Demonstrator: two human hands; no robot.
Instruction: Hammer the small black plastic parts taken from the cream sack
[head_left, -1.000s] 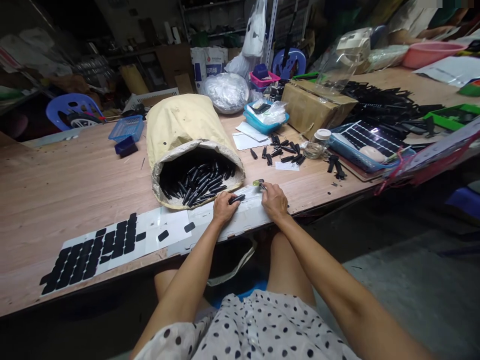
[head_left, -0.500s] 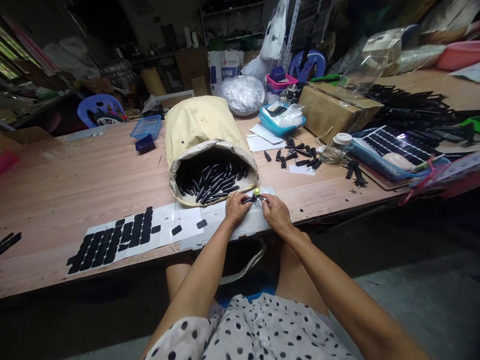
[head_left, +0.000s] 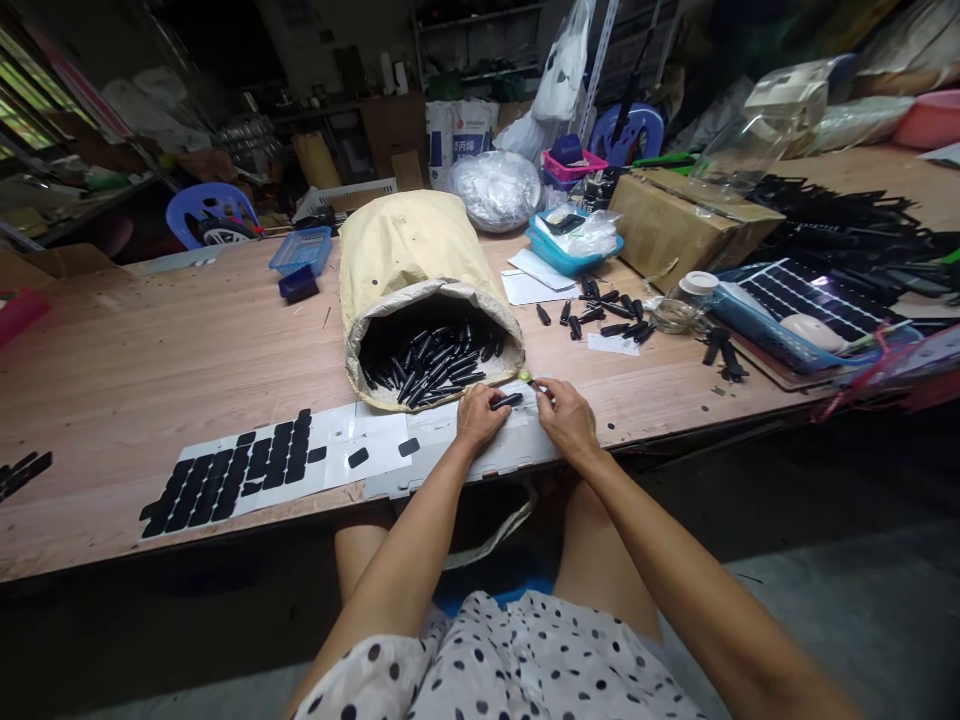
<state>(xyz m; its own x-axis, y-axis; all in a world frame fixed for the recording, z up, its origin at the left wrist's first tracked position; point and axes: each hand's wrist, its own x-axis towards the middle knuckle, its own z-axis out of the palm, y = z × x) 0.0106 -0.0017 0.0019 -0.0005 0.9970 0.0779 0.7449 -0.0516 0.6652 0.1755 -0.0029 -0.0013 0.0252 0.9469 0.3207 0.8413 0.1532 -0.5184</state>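
Observation:
My left hand (head_left: 480,416) is closed on a glossy black elongated piece (head_left: 508,401), whose tip sticks out to the right of the fingers. In my right hand (head_left: 568,416) is a small thin tool with a yellow-green round end (head_left: 525,376), pinched between thumb and fingers. A narrow gap separates the tool from the black piece. Both hands are over a grey-white board (head_left: 442,455) at the table's front edge. Just behind them lies a cream sack (head_left: 409,235) on its side, its mouth towards me, with many similar black pieces (head_left: 431,365) inside.
To the left, a white sheet (head_left: 330,455) carries rows of black rounded patches (head_left: 217,480). More black pieces (head_left: 615,310) lie scattered right of the sack, near a cardboard box (head_left: 686,225) and a blue basket (head_left: 795,330). A small dark blue tray (head_left: 298,284) stands behind left.
The yellow-green-ended tool has come away from the black piece, up and to the right. The black piece now shows more fully in my left hand. The whole view has shifted slightly.

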